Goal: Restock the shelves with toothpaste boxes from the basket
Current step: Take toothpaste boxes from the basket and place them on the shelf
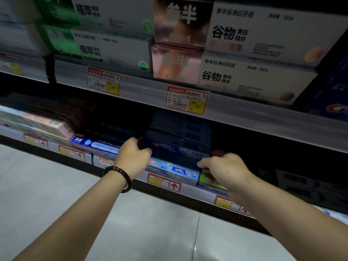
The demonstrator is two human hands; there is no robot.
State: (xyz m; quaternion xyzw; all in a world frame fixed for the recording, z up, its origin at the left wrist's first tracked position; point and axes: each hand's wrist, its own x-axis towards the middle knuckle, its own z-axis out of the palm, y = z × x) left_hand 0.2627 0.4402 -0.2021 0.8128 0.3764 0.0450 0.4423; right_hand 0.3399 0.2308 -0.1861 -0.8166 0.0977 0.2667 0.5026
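A dark blue toothpaste box (169,147) lies on top of a light blue box (173,169) at the front of the lower shelf (207,191). My left hand (134,155), with a bead bracelet on its wrist, grips the dark box's left end with curled fingers. At the box's right end my right hand (224,168) holds on, thumb against the end and fingers curled just above a green box (211,182). More dark blue boxes are stacked behind in shadow. The basket is out of view.
The upper shelf (143,87) carries stacked white, green and copper toothpaste boxes (244,34) and price tags (186,100). A blue-and-white box (94,144) and pink boxes (47,121) lie to the left on the lower shelf. Grey floor tiles (56,185) spread below.
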